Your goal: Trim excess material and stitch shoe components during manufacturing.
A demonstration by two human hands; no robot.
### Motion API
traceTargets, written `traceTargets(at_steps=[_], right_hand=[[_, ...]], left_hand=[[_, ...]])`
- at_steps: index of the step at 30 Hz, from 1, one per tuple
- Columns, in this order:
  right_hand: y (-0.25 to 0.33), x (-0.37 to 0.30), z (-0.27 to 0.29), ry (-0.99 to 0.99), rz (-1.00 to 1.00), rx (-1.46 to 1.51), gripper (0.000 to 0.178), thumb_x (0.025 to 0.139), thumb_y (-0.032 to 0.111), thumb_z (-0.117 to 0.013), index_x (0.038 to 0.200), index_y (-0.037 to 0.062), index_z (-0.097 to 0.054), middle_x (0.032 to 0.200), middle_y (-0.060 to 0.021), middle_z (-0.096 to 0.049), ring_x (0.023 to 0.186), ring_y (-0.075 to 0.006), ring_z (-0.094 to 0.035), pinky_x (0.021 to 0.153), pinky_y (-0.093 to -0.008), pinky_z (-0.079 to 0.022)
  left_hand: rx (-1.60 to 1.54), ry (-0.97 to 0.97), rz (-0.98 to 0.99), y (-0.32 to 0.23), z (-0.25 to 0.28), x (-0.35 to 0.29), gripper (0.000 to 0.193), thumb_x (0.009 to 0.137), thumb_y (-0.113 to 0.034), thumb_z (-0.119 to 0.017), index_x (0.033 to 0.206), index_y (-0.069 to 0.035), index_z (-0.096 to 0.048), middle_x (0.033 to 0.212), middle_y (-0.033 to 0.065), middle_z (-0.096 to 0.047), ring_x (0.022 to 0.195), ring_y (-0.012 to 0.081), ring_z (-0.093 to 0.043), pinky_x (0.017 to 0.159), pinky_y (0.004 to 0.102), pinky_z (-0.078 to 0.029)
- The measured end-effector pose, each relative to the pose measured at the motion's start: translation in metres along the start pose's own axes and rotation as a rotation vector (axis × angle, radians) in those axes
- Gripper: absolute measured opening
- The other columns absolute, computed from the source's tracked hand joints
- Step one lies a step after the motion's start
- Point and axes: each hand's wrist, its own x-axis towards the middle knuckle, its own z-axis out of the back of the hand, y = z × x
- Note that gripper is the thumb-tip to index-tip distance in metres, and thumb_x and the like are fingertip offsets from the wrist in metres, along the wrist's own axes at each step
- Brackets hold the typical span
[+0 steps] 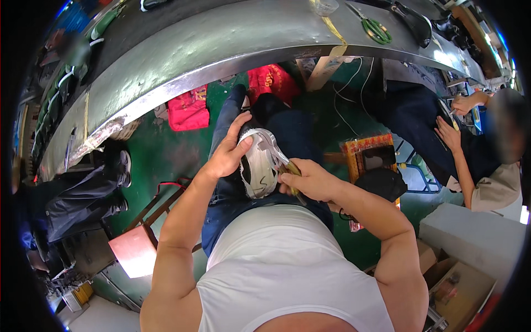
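On my lap lies a shoe (258, 176), sole side up, with a whitish bottom that bears a dark drawn mark and a black edge along its left. My left hand (228, 150) is wrapped round its far left side, the thumb pressing on the white bottom. In my right hand (311, 180) is a pair of pliers (292, 167) with yellowish handles. Its metal head touches the shoe's right edge; the fingers hide part of the handles, and I cannot tell what the jaws grip.
A long metal workbench (221, 41) curves ahead, carrying green-handled scissors (376, 30) and a dark shoe (414, 25). Red bags (188, 110) lie beneath. Left are a wooden stool (135, 252) and another person's legs (83, 193). A co-worker's hands (449, 133) work at right, beyond a patterned box (354, 160).
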Motion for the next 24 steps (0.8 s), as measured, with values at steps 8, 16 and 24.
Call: traceTargets(at_steps=[8,16,24], right_hand=[[-0.025,0.03,-0.001,-0.141,0.146,-0.568,0.023,0.097,0.02,-0.058,0.103,-0.0026,-0.058,0.088,-0.0205,-0.067,0.077,-0.038,-0.066,0.07,-0.0426,-0.051],[-0.016,0.006,-0.012,-0.236,0.096,-0.683,0.024,0.096,0.018,-0.057,0.102,-0.005,-0.057,0.096,-0.0287,-0.064,0.095,-0.0459,-0.062,0.083,-0.0495,-0.049],[-0.008,0.002,0.016,-0.145,-0.065,-0.565,0.022,0.095,0.017,-0.059,0.102,-0.0033,-0.057,0.085,-0.0193,-0.067,0.076,-0.0314,-0.066,0.07,-0.0414,-0.052]], left_hand=[[0.011,-0.013,0.03,0.017,0.01,-0.002,0.049,0.098,-0.017,-0.06,0.143,-0.005,-0.045,0.151,0.0157,-0.04,0.142,0.0257,-0.036,0.116,0.0347,-0.027],[-0.096,0.042,0.087,0.023,0.009,-0.002,0.049,0.096,-0.014,-0.062,0.142,-0.007,-0.047,0.147,0.0123,-0.045,0.135,0.0214,-0.042,0.112,0.0318,-0.032],[-0.09,-0.048,0.351,0.028,-0.015,0.024,0.046,0.094,-0.023,-0.066,0.137,-0.009,-0.055,0.123,0.0087,-0.063,0.102,0.0128,-0.058,0.089,0.0271,-0.048]])
